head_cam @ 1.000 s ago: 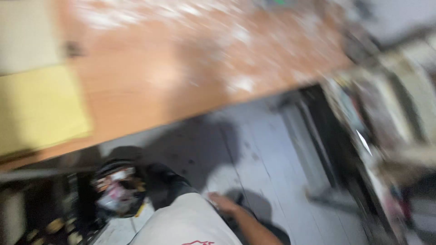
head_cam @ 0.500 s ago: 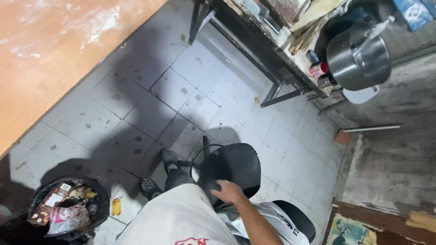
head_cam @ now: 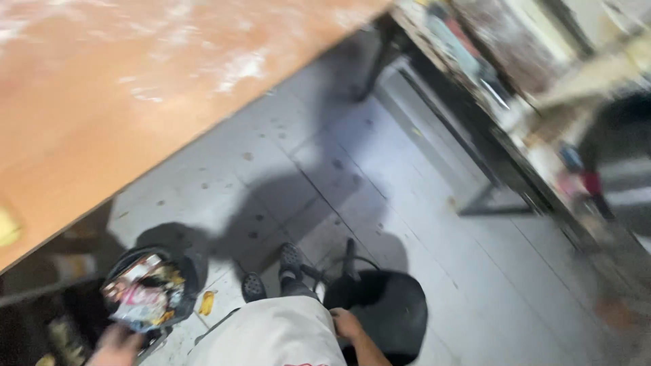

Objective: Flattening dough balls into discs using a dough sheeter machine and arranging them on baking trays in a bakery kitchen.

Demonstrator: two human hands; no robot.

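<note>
Resting right hand (head_cam: 347, 324) on black stool (head_cam: 380, 308), grip unclear | left hand (head_cam: 116, 346) near bin (head_cam: 146, 291), grip unclear

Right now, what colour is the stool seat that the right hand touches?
Black. The stool seat under the right hand shows best in the head view.

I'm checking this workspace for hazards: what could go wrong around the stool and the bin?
The right hand rests on the black stool, whose wheeled base could roll on the tiled floor. The left hand is by the full waste bin and might tip it; a yellow scrap already lies beside it.
</note>
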